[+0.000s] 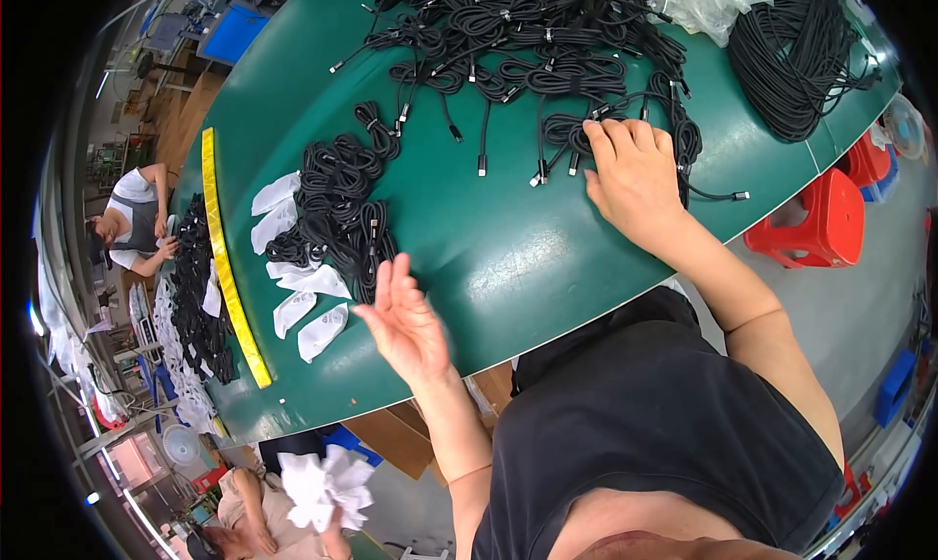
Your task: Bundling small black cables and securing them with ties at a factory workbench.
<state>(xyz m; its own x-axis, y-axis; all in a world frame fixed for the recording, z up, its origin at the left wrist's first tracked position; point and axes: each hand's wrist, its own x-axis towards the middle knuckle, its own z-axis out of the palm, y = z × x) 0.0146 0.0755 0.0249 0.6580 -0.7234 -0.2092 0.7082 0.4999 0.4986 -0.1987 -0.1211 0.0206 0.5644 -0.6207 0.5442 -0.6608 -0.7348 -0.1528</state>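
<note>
My right hand (633, 181) reaches onto the near side of a large pile of black cables (528, 22). Its fingers curl over a coiled black cable (562, 130) with metal plugs, partly hidden under the hand. The thumb lies lower, by the table surface. To the left, my left hand (408, 327) is raised with palm turned up and fingers stretched out, holding nothing. Just beyond it lies a smaller heap of coiled black cables (337, 184). White paper-like strips (322, 332) stick out along that heap's left side.
A yellow strip (234, 257) crosses the green table (489, 335); more black cables (195, 296) lie beyond it. A large cable coil (791, 57) and clear plastic bag (708, 3) sit far right. Red stools (831, 218) stand beside the table. Two people work at the left, one holding white strips (327, 487).
</note>
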